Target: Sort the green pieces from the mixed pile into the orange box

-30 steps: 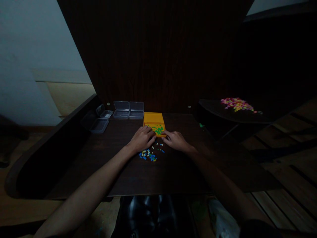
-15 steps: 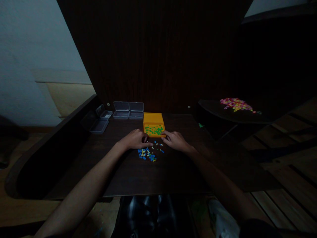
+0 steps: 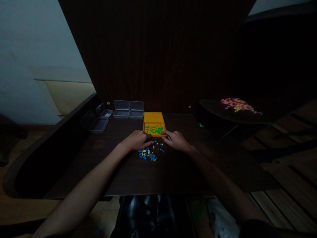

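Note:
A yellow box with its lid up lies on the dark table, and small green pieces are scattered over its floor. At its front left corner is my left hand, with fingers reaching to the front rim and the thumb stretched out apart from them. I see nothing held in that hand. My right hand grips the front right corner, fingertips over the rim and thumb below. A loose pile of tiny blue, white and yellow building bricks lies in front of the box, just below my left hand.
Clear plastic cases with raised lids stand at the back left; another clear case lies nearer the side panel. Colourful small pieces are heaped on a dark shelf at the right. A green scrap is by the table's right edge.
My left hand has shifted slightly right, its fingers less curled and closer to the box's front rim. My right hand stays at the box's corner. The view has shifted slightly.

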